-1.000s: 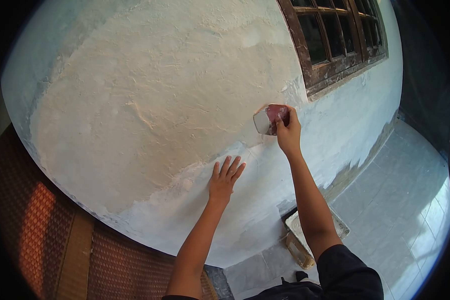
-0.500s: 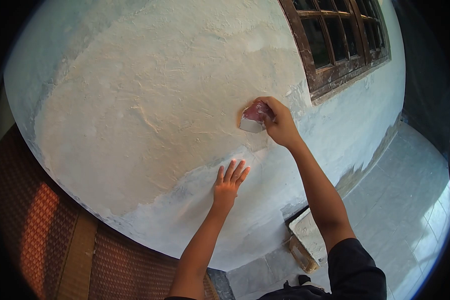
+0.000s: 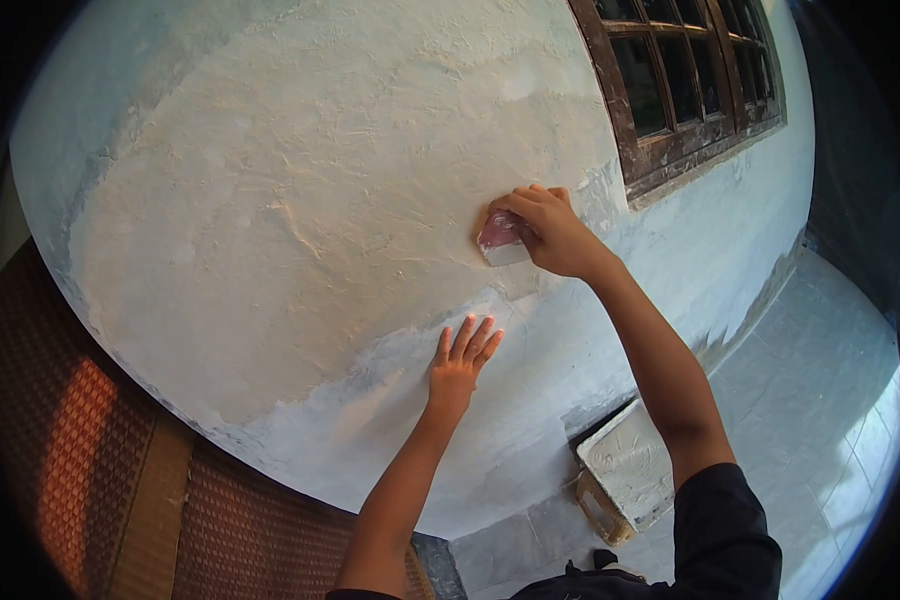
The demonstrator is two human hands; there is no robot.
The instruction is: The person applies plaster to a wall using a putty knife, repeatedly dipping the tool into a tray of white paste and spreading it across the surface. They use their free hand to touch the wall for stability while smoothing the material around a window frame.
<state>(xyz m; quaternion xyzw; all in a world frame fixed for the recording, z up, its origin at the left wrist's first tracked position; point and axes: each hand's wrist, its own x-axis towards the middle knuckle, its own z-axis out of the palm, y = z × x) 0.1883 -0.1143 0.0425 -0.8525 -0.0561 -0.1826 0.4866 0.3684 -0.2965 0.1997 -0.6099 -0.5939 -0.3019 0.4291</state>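
My right hand [image 3: 558, 232] grips a putty scraper [image 3: 501, 236] with a reddish, putty-smeared upper part and a pale blade edge. The scraper is against the wall [image 3: 250, 230], at the border of a rough cream putty patch, below the window. Part of it is hidden by my fingers. Lower and to the left, my left hand [image 3: 456, 368] rests flat on the smoother bluish-white wall surface, fingers spread, holding nothing.
A brown wooden window [image 3: 670, 130] with dark panes is at upper right. On the tiled floor [image 3: 770, 400], a tray of white putty [image 3: 625, 465] stands by the wall base. Woven brown panels [image 3: 250, 530] lie at lower left.
My right hand has turned over the scraper and shifted slightly, its wrist now lower relative to the fingers. More of the putty tray shows. My left hand stays in place.
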